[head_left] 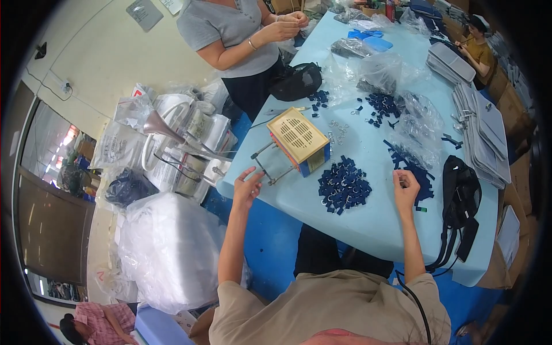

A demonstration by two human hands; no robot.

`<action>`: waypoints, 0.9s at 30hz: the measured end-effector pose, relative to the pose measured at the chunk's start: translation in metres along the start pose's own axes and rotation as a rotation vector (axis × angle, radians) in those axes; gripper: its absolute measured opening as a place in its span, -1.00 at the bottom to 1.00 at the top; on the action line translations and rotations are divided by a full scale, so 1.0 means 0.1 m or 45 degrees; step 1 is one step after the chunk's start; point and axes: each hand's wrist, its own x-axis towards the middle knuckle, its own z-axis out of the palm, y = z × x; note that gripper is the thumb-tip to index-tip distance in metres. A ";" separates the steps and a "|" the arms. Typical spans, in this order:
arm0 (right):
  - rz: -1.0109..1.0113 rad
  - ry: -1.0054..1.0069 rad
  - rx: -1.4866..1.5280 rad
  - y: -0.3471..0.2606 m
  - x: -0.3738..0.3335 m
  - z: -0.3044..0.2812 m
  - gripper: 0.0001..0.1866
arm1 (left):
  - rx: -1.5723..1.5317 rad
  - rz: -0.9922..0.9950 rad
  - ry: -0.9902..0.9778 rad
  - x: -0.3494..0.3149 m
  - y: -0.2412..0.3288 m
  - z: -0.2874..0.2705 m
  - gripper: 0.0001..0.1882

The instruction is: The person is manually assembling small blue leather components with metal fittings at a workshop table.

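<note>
My left hand is at the table's left edge with its fingers apart and nothing seen in them. It is right beside the metal rod frame that sticks out from a box-shaped device with a beige slotted top. My right hand hovers at a heap of navy fabric tabs, its fingers curled in; whatever they may hold is hidden. Between my hands lies a pile of navy tabs with metal rings. Loose metal rings are scattered behind that pile.
A black mesh bag lies at the table's right edge, near stacked grey cases. Clear plastic bags and a black pouch are farther back. A person in grey stands at the far left side. Wrapped white bundles sit left.
</note>
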 end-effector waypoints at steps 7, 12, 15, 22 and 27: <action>-0.002 -0.004 -0.008 0.00 -0.01 0.00 -0.92 | -0.019 -0.018 -0.033 0.03 0.01 -0.04 -0.42; -0.022 -0.008 -0.024 -0.10 -0.01 0.02 -0.93 | -0.008 -0.018 -0.058 0.05 0.03 -0.05 -0.42; -0.016 -0.016 -0.041 -0.11 -0.02 0.00 -0.93 | 0.078 -0.001 -0.053 0.01 0.06 -0.03 -0.43; -0.105 -0.011 -0.068 -0.33 -0.13 0.06 -0.93 | 0.247 0.191 0.079 -0.52 0.11 0.07 -0.48; -0.071 -0.489 0.332 -1.25 -0.62 0.23 -0.93 | 0.134 0.385 -0.130 -1.35 -0.01 0.64 -0.53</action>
